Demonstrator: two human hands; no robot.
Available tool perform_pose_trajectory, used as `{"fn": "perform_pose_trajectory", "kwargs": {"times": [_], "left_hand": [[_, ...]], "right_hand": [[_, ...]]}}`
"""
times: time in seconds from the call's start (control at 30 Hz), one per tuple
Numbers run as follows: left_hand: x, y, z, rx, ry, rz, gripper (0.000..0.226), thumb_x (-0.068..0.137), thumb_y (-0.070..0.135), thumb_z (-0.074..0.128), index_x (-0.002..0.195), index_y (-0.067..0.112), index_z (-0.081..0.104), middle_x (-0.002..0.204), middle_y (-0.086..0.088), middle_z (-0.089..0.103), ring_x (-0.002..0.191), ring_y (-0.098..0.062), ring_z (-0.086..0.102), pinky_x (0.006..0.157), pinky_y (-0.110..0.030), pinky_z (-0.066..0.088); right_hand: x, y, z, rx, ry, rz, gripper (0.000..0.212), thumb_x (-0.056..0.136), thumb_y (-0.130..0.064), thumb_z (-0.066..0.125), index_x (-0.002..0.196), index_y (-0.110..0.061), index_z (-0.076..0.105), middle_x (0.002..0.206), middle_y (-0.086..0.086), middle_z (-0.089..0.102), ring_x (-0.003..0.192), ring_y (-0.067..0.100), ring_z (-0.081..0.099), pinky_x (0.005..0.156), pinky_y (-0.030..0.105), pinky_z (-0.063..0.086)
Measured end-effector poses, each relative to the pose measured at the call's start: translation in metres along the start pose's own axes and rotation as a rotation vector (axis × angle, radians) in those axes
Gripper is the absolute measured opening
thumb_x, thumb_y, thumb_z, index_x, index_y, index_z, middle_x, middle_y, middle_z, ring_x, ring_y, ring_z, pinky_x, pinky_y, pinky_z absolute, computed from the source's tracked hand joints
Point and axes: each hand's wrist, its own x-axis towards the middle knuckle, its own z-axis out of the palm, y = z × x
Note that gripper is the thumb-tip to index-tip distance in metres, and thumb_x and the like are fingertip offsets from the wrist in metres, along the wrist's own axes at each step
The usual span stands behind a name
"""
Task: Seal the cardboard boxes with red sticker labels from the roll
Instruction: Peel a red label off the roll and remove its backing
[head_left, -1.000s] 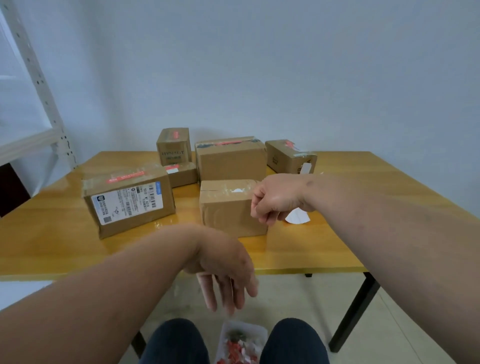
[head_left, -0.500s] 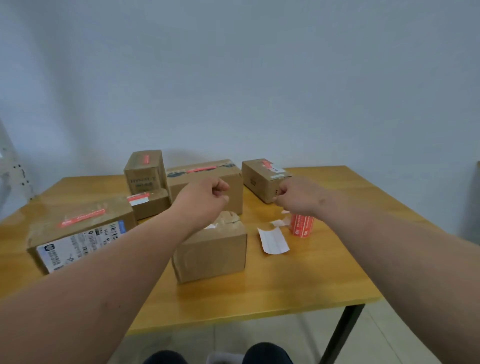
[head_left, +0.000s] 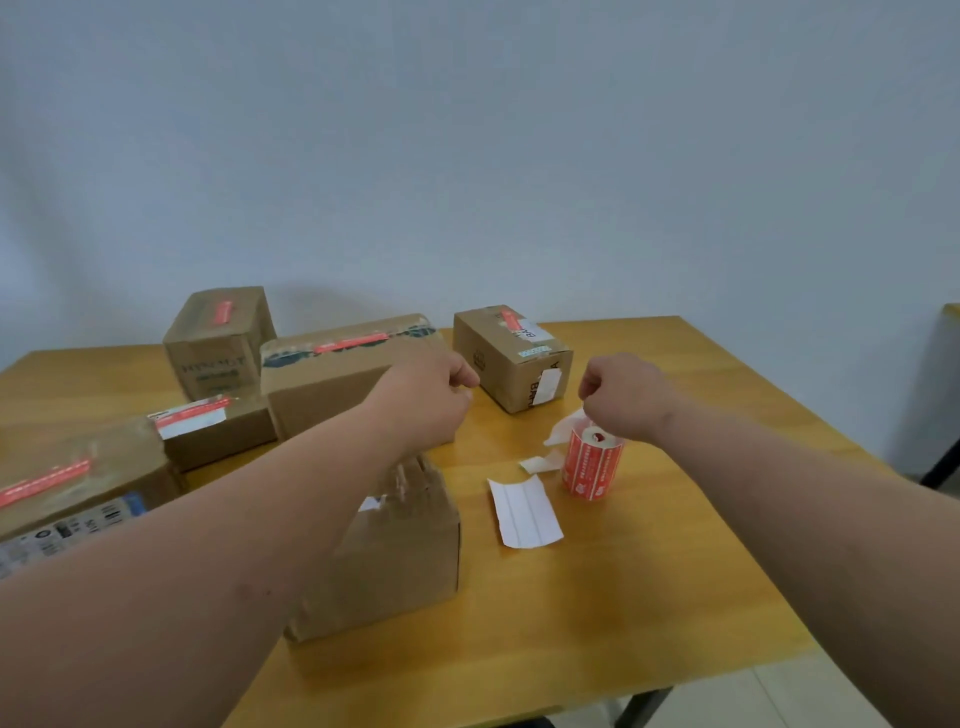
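Six cardboard boxes on a wooden counter (head_left: 649, 587), listed left to right. Far left, cut by the frame edge: large box (head_left: 78, 493), red sticker strip on top, printed shipping label on its front. Behind it: flat box (head_left: 218, 431) with a red-and-white label, and a tall box (head_left: 221, 338) with a red sticker on top. Centre rear: wide box (head_left: 332, 379), red sticker along its top seam. Centre front: unsealed box (head_left: 395, 551), no red sticker visible on it, its top partly hidden by the left forearm. Left hand (head_left: 431, 395) hangs above this box, fingers curled into a fist; whether they pinch anything cannot be told. Right of centre, rear: small box (head_left: 511, 358), red sticker and white labels. On the counter near the front box: white backing strip (head_left: 524, 512). Just right of it: roll of red stickers (head_left: 592, 465), upright. Right hand (head_left: 623, 395) directly over the roll, fingers curled, pinching the loose white liner (head_left: 563, 428) at the roll's top.
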Motion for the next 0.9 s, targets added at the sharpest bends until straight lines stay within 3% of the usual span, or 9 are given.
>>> {"fn": "perform_pose_trajectory", "kwargs": {"times": [0.2,0.37,0.47,0.57,0.67,0.73,0.8,0.9], "left_hand": [[0.014,-0.007,0.005,0.059,-0.045,-0.008,0.026,0.098,0.017,0.049,0.119,0.019,0.064,0.111,-0.001,0.066,0.099,-0.019,0.064,0.085,-0.031,0.052],[0.017,-0.017,0.006,0.113,-0.027,-0.015,0.026,0.095,0.016,0.049,0.114,0.018,0.067,0.109,0.001,0.066,0.097,-0.015,0.06,0.08,-0.027,0.048],[0.014,-0.02,0.002,0.112,-0.018,-0.024,0.024,0.096,0.017,0.049,0.111,0.019,0.068,0.105,0.003,0.066,0.092,-0.013,0.059,0.069,-0.023,0.044],[0.009,-0.023,-0.003,0.106,-0.011,-0.023,0.024,0.096,0.016,0.048,0.109,0.019,0.068,0.101,0.001,0.067,0.082,-0.014,0.06,0.069,-0.026,0.049],[0.003,-0.027,-0.006,0.084,-0.001,-0.024,0.024,0.097,0.015,0.047,0.107,0.02,0.068,0.092,0.005,0.066,0.071,-0.011,0.058,0.064,-0.025,0.05],[0.0,-0.028,-0.007,0.087,0.002,-0.018,0.024,0.097,0.016,0.047,0.107,0.021,0.068,0.088,0.007,0.065,0.066,-0.009,0.055,0.061,-0.024,0.048],[-0.003,-0.028,-0.008,0.093,0.007,-0.014,0.024,0.097,0.016,0.048,0.108,0.02,0.069,0.088,0.007,0.066,0.068,-0.01,0.058,0.065,-0.026,0.05],[-0.005,-0.029,-0.012,0.033,0.029,-0.045,0.024,0.097,0.016,0.048,0.112,0.02,0.067,0.098,0.008,0.064,0.086,-0.013,0.061,0.069,-0.02,0.048]], "right_hand": [[0.014,-0.009,0.01,-0.097,-0.081,-0.182,0.004,0.083,-0.014,0.059,0.086,-0.018,0.061,0.096,0.001,0.053,0.095,0.021,0.053,0.073,0.03,0.045],[-0.001,-0.04,0.036,-0.283,-0.231,-0.402,0.015,0.083,-0.031,0.065,0.094,-0.021,0.066,0.099,0.0,0.06,0.093,0.019,0.058,0.079,0.034,0.053],[-0.001,-0.055,0.057,-0.348,-0.388,-0.35,0.033,0.087,-0.046,0.063,0.103,-0.017,0.065,0.089,0.0,0.061,0.088,0.021,0.059,0.074,0.033,0.052],[0.002,-0.061,0.076,-0.488,-0.523,-0.221,0.048,0.087,-0.058,0.058,0.102,-0.013,0.061,0.084,0.004,0.055,0.09,0.025,0.058,0.077,0.035,0.05],[0.002,-0.059,0.088,-0.529,-0.565,-0.167,0.037,0.091,-0.045,0.059,0.105,-0.011,0.063,0.088,0.006,0.055,0.087,0.025,0.056,0.078,0.035,0.049],[0.004,-0.057,0.092,-0.575,-0.556,-0.177,0.022,0.094,-0.033,0.055,0.088,-0.012,0.06,0.08,0.006,0.053,0.083,0.024,0.054,0.075,0.033,0.048],[0.005,-0.057,0.085,-0.574,-0.555,-0.17,0.028,0.095,-0.029,0.051,0.074,-0.012,0.052,0.074,0.006,0.051,0.079,0.025,0.054,0.074,0.033,0.05],[0.01,-0.056,0.059,-0.29,-0.555,-0.136,0.016,0.093,-0.022,0.054,0.091,-0.008,0.063,0.089,0.012,0.065,0.08,0.025,0.065,0.07,0.034,0.056]]}}
